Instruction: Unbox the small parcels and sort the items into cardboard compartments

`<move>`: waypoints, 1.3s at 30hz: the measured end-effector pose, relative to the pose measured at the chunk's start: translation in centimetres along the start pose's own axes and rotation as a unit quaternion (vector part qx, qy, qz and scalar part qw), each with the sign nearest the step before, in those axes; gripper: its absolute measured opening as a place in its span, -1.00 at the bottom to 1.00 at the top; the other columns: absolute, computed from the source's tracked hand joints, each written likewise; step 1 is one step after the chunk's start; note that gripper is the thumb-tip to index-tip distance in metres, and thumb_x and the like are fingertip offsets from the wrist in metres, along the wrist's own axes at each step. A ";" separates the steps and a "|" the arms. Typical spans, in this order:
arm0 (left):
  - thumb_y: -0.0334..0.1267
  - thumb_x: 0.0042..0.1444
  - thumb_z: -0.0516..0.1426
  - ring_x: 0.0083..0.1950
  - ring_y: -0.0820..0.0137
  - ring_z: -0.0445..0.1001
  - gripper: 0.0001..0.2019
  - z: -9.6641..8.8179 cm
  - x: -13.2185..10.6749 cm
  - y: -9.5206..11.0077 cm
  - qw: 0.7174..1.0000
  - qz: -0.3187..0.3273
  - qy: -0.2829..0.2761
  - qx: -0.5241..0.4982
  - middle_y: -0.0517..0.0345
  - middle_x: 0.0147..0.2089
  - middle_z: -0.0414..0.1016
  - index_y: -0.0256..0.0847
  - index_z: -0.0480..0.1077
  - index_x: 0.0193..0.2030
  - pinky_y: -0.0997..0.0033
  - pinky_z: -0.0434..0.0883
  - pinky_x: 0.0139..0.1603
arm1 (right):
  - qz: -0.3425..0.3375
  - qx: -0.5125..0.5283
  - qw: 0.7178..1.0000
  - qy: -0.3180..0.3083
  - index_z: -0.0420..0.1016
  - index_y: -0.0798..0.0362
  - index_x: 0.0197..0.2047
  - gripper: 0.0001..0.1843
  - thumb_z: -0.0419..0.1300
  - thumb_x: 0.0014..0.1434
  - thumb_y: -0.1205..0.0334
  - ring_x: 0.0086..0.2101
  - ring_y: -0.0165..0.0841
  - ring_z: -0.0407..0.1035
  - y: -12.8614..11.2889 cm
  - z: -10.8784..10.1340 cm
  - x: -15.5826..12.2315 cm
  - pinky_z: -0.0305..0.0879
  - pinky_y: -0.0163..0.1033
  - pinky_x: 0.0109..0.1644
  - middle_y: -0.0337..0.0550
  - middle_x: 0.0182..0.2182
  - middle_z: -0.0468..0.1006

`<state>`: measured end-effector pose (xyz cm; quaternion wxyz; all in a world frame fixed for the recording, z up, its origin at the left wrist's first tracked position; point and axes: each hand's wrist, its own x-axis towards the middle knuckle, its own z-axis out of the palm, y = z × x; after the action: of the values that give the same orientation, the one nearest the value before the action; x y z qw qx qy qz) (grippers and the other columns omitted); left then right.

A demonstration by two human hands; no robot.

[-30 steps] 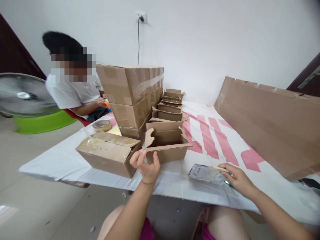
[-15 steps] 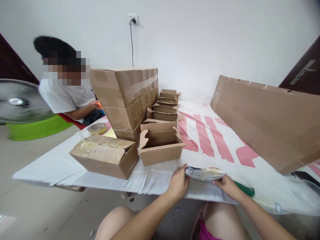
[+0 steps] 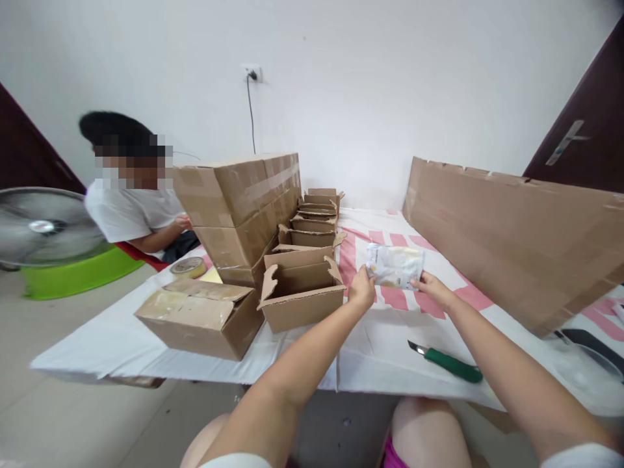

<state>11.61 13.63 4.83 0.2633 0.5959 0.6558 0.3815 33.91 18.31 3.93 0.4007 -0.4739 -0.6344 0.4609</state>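
Note:
A white printed plastic packet (image 3: 394, 265) is held up above the table, its broad face toward me. My left hand (image 3: 362, 288) pinches its lower left corner, and my right hand (image 3: 433, 288) grips its lower right corner. Just left of my left hand stands an open cardboard box (image 3: 303, 311) with its flaps up. Several more open boxes (image 3: 312, 238) run in a row behind it toward the wall. Nearer to me, a green-handled utility knife (image 3: 453, 365) lies on the table with its blade showing.
A taped carton (image 3: 195, 318) and a roll of tape (image 3: 188, 267) lie at the left, beside stacked cartons (image 3: 244, 201). A large cardboard sheet (image 3: 507, 240) stands at the right. A person (image 3: 131, 208) sits at the far left near a fan (image 3: 41, 224).
Both my hands have moved forward and up with the packet, which has tipped from nearly edge-on to face me. The knife is now in full view. The camera view has tilted up slightly.

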 end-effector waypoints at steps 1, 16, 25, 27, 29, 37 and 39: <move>-0.33 0.21 0.04 0.10 0.22 0.42 -0.57 0.0 -1.1 -0.8 1.000 0.012 -0.002 -0.008 -0.16 0.10 0.43 -0.25 0.17 0.22 0.28 0.31 0.07 | 0.003 0.004 1.000 -0.013 0.49 0.05 -0.13 -0.38 0.42 -0.24 -0.09 -0.10 -0.11 0.47 0.3 0.2 -1.0 0.33 0.02 0.08 -0.02 -0.14 0.62; 0.15 0.11 0.02 -0.06 0.20 0.46 -0.55 -5.3 -9.4 -12.1 0.932 -0.073 0.178 -0.308 -0.03 -0.13 0.49 -0.23 0.30 -0.15 0.22 0.35 0.03 | -0.051 -0.089 0.990 -0.094 0.52 0.08 -0.23 -0.55 0.33 -0.13 -0.04 -0.22 -0.10 0.48 5.2 14.7 -7.1 0.39 -0.02 -0.10 -0.01 -0.24 0.63; -0.04 0.10 0.08 -0.04 0.22 0.44 -0.66 -8.9 -9.8 -15.6 0.923 -0.064 0.326 -0.196 0.01 -0.11 0.45 -0.21 0.27 -0.07 0.20 0.37 0.03 | -0.127 -0.122 0.984 -0.011 0.48 0.06 -0.21 -0.66 0.27 -0.03 0.05 -0.28 -0.21 0.38 5.1 23.5 -3.2 0.32 -0.12 -0.16 -0.10 -0.31 0.55; -0.20 0.07 0.07 -0.05 0.21 0.42 -0.70 -9.7 -9.9 -15.9 0.927 -0.035 0.362 -0.089 0.01 -0.13 0.41 -0.22 0.25 -0.05 0.13 0.36 0.04 | -0.136 -0.124 0.983 0.010 0.46 0.07 -0.21 -0.64 0.28 -0.03 0.02 -0.29 -0.21 0.35 5.4 24.8 -3.5 0.32 -0.12 -0.18 -0.09 -0.31 0.52; -0.31 0.07 0.04 0.03 0.15 0.37 -0.65 -10.3 -10.0 -15.8 0.913 0.020 0.406 0.026 -0.09 -0.05 0.36 -0.27 0.22 0.03 0.05 0.32 0.09 | -0.146 -0.125 0.981 0.026 0.45 0.06 -0.19 -0.61 0.29 -0.02 -0.01 -0.26 -0.20 0.34 5.7 25.5 -3.9 0.31 -0.11 -0.16 -0.06 -0.26 0.51; -0.38 0.17 0.04 -0.15 0.23 0.41 -0.82 -9.1 -11.5 -14.2 0.905 0.142 0.275 0.291 0.03 -0.25 0.44 -0.18 0.39 -0.11 0.23 0.34 -0.10 | -0.152 -0.135 0.979 0.032 0.42 0.04 -0.24 -0.64 0.32 -0.01 -0.01 -0.29 -0.24 0.34 5.7 25.3 -4.5 0.32 -0.15 -0.20 -0.12 -0.31 0.46; -0.35 0.15 0.07 -0.18 0.20 0.42 -0.81 -8.8 -11.2 -14.2 0.919 0.085 0.220 0.316 0.04 -0.27 0.47 -0.22 0.39 -0.09 0.22 0.33 -0.15 | -0.149 -0.134 0.979 0.031 0.41 0.03 -0.25 -0.66 0.32 -0.02 0.01 -0.30 -0.24 0.34 5.7 25.3 -4.5 0.33 -0.16 -0.20 -0.13 -0.30 0.46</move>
<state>-1.98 0.97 -2.96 -0.1228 0.6026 0.7308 0.2962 12.38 9.51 -8.29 0.4173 -0.4374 -0.7410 0.2922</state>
